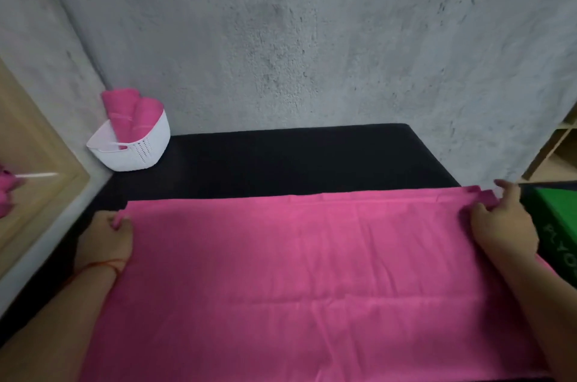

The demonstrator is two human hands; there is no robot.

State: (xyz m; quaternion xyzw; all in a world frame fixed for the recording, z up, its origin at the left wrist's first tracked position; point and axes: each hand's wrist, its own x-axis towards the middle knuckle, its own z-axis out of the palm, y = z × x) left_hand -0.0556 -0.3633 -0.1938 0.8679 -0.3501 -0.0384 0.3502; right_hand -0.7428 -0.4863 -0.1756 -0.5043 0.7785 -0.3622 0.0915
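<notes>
A large pink towel [306,272] lies spread flat over the near half of a black table [281,160]. My left hand [107,238] pinches the towel's far left corner, with a red thread around the wrist. My right hand [502,222] grips the far right corner, where the cloth bunches between the fingers. The far edge of the towel runs straight between both hands.
A white plastic basket [137,150] with two rolled pink towels [131,114] stands at the table's far left corner against the grey wall. A wood-framed mirror [34,169] leans on the left. A green and black object [559,219] sits at the right, below wooden shelves.
</notes>
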